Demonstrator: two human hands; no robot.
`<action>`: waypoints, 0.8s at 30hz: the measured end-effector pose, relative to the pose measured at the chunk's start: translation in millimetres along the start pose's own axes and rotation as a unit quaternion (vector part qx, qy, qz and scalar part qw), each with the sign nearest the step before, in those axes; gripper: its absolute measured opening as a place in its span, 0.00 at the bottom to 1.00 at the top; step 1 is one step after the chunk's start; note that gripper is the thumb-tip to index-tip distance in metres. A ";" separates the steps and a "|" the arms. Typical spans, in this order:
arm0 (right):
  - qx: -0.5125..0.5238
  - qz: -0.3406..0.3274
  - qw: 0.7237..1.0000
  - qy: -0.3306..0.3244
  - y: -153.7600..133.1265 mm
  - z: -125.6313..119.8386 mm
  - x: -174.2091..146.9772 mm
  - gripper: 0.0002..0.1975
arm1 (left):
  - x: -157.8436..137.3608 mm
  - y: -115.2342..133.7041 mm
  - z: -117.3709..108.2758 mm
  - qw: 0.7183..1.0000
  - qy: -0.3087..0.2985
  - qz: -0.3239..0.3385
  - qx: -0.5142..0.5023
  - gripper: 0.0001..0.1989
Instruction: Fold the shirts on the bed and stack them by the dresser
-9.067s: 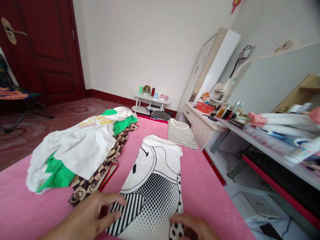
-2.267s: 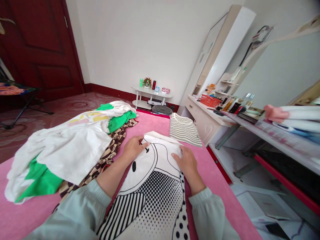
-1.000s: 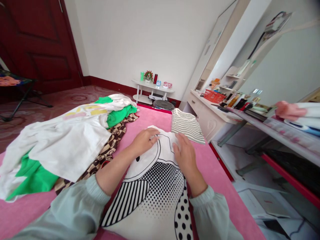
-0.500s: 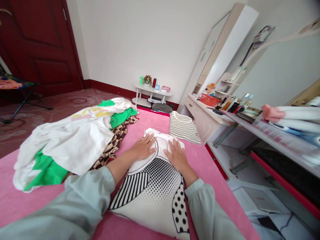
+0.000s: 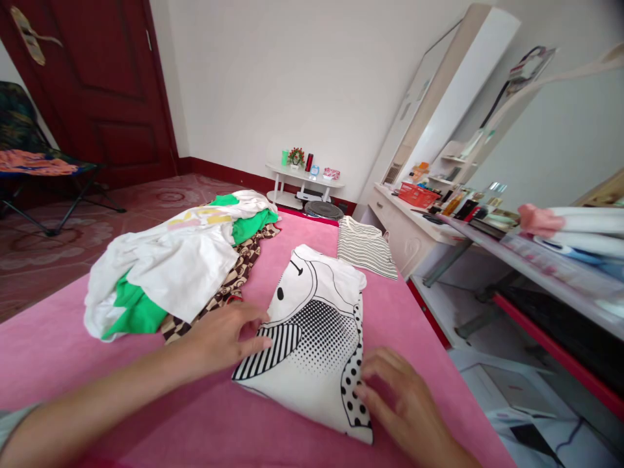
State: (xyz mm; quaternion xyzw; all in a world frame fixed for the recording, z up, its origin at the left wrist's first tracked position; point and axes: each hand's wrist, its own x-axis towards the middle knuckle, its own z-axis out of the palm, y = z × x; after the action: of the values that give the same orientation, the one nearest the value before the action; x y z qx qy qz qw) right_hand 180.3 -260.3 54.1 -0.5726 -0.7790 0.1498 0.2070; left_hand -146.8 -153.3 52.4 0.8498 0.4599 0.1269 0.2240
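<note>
1. A big white wall (image 5: 273, 78) stands at the back of the room.
2. A pink bed cover (image 5: 160, 403) spreads out in front of the person.
3. A dark red door (image 5: 97, 78) is at the back, on the left.
4. A little white table (image 5: 305, 175) stands by the wall, with small things on top.
5. A messy clothes pile (image 5: 170, 260), white and green with brown checks under it, lies on the left of the cover.
6. The printed shirt (image 5: 316, 351), white with black stripes and dots, lies flat in the middle, between the two hands.
7. A striped shirt (image 5: 365, 250) lies flat past it, to the right.
8. The left hand (image 5: 227, 335) is at the striped edge, its fingers bent and apart, not squeezing.
9. The right hand (image 5: 407, 396) is by the dotted edge, its fingers curled but loose, seeming to touch it.
10. A green cup (image 5: 285, 157) stands on the table.
</note>
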 end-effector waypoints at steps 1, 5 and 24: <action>-0.003 -0.008 1.000 -0.013 -7.5 3.0 -8.4 0.09 | -8.7 6.9 0.7 1.000 -0.008 -0.018 -0.013 0.22; -0.044 -0.018 0.995 -0.086 -23.6 19.9 -19.4 0.11 | -26.4 26.2 7.7 0.997 -0.056 -0.041 -0.030 0.12; -0.095 0.072 0.992 -0.043 -34.9 28.3 209.1 0.14 | -25.2 28.2 2.4 0.982 -0.055 -0.165 0.072 0.15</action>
State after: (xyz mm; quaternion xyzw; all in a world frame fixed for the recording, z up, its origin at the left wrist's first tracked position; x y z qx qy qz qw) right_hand 83.3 -71.2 77.5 -0.6370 -0.7549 0.1137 0.1066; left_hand -139.1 -188.5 64.1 0.7817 0.5889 0.0075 0.2050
